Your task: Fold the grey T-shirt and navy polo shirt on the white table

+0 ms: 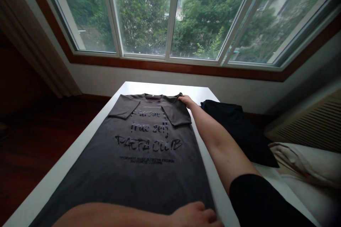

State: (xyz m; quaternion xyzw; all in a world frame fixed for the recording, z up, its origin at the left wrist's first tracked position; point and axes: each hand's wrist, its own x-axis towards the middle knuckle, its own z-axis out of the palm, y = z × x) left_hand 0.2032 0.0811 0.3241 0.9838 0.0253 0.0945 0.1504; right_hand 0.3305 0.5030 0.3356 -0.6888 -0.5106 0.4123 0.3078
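Note:
A dark grey T-shirt (149, 181) with black lettering lies spread on a white table (144, 86), its collar toward the window and both sleeves turned inward over the chest. At the shirt's far right shoulder, my right hand (186, 100) pinches the fabric, which is slightly raised there. My left forearm crosses the lower part of the shirt, and my left hand (195, 215) is at the shirt's near right edge with its fingers curled down. The bottom of the picture cuts off part of that hand and the shirt's hem.
Dark folded clothing (231, 124) lies on the right side of the table. Beyond it are cream-coloured bedding (311, 163) and a slatted panel (314, 117). A wide window (167, 56) stands behind the table, with a curtain (34, 35) at the left.

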